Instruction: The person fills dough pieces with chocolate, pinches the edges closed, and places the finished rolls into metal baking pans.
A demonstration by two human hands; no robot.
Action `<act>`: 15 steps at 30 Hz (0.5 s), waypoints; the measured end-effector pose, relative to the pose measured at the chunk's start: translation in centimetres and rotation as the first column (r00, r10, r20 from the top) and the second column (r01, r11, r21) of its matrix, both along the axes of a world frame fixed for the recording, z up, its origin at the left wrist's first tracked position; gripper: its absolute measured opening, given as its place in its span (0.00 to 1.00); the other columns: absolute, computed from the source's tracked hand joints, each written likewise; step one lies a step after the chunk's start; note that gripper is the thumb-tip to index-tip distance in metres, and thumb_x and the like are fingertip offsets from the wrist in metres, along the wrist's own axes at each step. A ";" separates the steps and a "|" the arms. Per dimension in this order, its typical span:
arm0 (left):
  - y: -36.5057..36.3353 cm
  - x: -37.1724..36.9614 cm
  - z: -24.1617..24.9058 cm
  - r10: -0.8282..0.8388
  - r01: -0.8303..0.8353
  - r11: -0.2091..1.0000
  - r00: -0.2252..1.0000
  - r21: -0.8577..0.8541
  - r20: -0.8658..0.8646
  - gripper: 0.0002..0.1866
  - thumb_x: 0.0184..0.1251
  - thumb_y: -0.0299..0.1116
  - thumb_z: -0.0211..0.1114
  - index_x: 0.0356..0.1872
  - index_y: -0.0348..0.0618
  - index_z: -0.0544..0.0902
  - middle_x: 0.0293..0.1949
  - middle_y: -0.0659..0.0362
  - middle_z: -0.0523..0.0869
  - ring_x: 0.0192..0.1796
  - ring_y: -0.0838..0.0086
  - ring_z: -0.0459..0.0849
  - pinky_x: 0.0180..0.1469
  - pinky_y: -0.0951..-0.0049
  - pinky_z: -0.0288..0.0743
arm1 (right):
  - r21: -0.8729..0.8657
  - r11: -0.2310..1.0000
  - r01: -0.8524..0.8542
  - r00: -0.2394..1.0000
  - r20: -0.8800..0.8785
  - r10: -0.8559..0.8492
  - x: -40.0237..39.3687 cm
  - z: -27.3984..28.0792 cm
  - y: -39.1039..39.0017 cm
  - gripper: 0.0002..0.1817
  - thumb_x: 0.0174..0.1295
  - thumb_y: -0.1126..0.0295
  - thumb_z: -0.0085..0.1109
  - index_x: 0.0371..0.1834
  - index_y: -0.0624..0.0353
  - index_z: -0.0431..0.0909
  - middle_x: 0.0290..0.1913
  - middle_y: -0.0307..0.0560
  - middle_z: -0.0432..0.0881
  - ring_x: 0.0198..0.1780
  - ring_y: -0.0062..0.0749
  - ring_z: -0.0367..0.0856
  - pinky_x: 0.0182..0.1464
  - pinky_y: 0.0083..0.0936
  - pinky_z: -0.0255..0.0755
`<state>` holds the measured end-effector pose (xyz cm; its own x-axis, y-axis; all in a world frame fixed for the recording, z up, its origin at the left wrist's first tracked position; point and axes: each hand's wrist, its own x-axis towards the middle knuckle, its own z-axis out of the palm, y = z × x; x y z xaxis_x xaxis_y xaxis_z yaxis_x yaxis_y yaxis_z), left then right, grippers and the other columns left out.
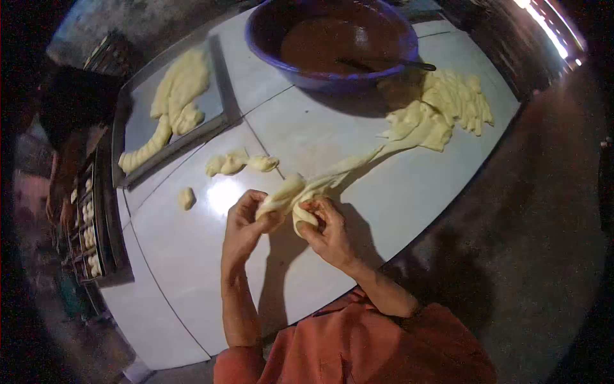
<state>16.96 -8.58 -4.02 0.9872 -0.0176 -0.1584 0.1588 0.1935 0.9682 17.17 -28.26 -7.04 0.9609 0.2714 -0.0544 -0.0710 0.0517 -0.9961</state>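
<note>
The room is dim, with harsh white streaks of light (547, 29) at the upper right. 1 glare patch (225, 195) burns out the table (185, 275) left of centre. Shadows fall to the right of the left hand (246, 221) and right hand (329, 230), and 1 more lies below the bowl (320, 78). Wide-angle distortion bows the table's edges; the corners sink to grainy black. The trays (107, 249) at far left look soft, the floor (543, 224) at right murky.

On the table (192, 275), the tray (139, 118) lies left of the basin (345, 82), the dough heap (441, 112) right
</note>
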 end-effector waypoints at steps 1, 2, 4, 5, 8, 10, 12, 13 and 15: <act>1.5 -1.1 0.4 0.048 -0.048 0.999 0.999 -0.020 0.004 0.11 0.62 0.20 0.66 0.44 0.40 0.79 0.40 0.63 0.85 0.43 0.81 0.83 0.45 0.77 0.80 | -0.068 0.997 -0.030 0.997 0.071 0.035 -0.3 0.7 1.4 0.16 0.64 0.79 0.63 0.54 0.64 0.74 0.49 0.44 0.79 0.50 0.26 0.81 0.51 0.24 0.78; 2.6 -2.2 1.3 0.141 -0.139 0.990 0.988 0.038 -0.068 0.10 0.63 0.23 0.69 0.44 0.40 0.79 0.40 0.63 0.85 0.42 0.81 0.83 0.45 0.77 0.80 | -0.135 0.989 -0.056 0.987 0.141 0.075 -0.6 0.9 2.6 0.16 0.63 0.79 0.64 0.54 0.64 0.75 0.50 0.46 0.79 0.49 0.28 0.82 0.50 0.25 0.79; 5.2 -4.7 1.2 0.271 -0.267 0.958 0.962 0.108 -0.030 0.10 0.64 0.25 0.70 0.44 0.40 0.79 0.40 0.62 0.86 0.41 0.80 0.83 0.45 0.77 0.79 | -0.213 0.963 -0.167 0.953 0.217 0.213 -1.4 0.6 4.8 0.16 0.61 0.78 0.65 0.53 0.64 0.77 0.50 0.50 0.79 0.49 0.38 0.83 0.51 0.30 0.79; 6.6 -6.0 0.8 0.331 -0.322 0.934 0.943 0.152 -0.042 0.11 0.64 0.27 0.71 0.44 0.40 0.80 0.40 0.62 0.86 0.41 0.80 0.83 0.45 0.77 0.79 | -0.293 0.929 -0.225 0.901 0.301 0.313 -1.8 0.4 5.9 0.17 0.59 0.77 0.65 0.52 0.64 0.78 0.49 0.54 0.80 0.50 0.47 0.83 0.51 0.36 0.80; 11.4 -10.8 -2.8 0.492 -0.419 0.833 0.860 0.363 -0.137 0.12 0.65 0.31 0.72 0.44 0.37 0.81 0.38 0.61 0.86 0.39 0.81 0.82 0.41 0.80 0.76 | -0.586 0.753 -0.300 0.750 0.342 0.565 -4.7 -2.0 7.7 0.18 0.62 0.69 0.64 0.56 0.56 0.80 0.60 0.58 0.76 0.53 0.51 0.84 0.54 0.41 0.82; 13.5 -14.4 -4.9 0.582 -0.419 0.758 0.781 0.500 -0.227 0.16 0.65 0.34 0.73 0.47 0.35 0.82 0.34 0.62 0.85 0.35 0.83 0.81 0.36 0.81 0.74 | -0.685 0.705 -0.186 0.655 0.449 0.608 -6.4 -2.9 7.8 0.20 0.61 0.72 0.64 0.58 0.57 0.79 0.62 0.61 0.74 0.55 0.49 0.83 0.57 0.38 0.82; 14.3 -16.1 -4.7 0.591 -0.436 0.765 0.768 0.474 -0.246 0.17 0.65 0.35 0.74 0.48 0.34 0.82 0.34 0.62 0.86 0.34 0.83 0.80 0.35 0.81 0.74 | -0.718 0.659 -0.224 0.729 0.326 0.602 -6.8 -2.3 6.7 0.23 0.62 0.71 0.64 0.62 0.56 0.78 0.65 0.63 0.71 0.56 0.48 0.83 0.58 0.38 0.82; 14.3 -16.9 -4.7 0.582 -0.444 0.782 0.772 0.437 -0.256 0.18 0.66 0.36 0.74 0.49 0.33 0.83 0.33 0.62 0.86 0.34 0.83 0.80 0.35 0.81 0.74 | -0.684 0.686 -0.250 0.776 0.282 0.564 -6.8 -2.5 6.1 0.24 0.62 0.70 0.64 0.63 0.56 0.76 0.67 0.63 0.69 0.60 0.50 0.81 0.59 0.39 0.81; 14.1 -17.3 -4.4 0.555 -0.356 0.756 0.793 0.549 -0.250 0.23 0.66 0.38 0.74 0.57 0.37 0.82 0.39 0.53 0.89 0.38 0.74 0.86 0.38 0.74 0.78 | -0.678 0.714 -0.174 0.831 0.288 0.476 -6.3 -2.9 4.5 0.26 0.61 0.70 0.64 0.64 0.55 0.75 0.68 0.59 0.70 0.62 0.52 0.78 0.59 0.39 0.82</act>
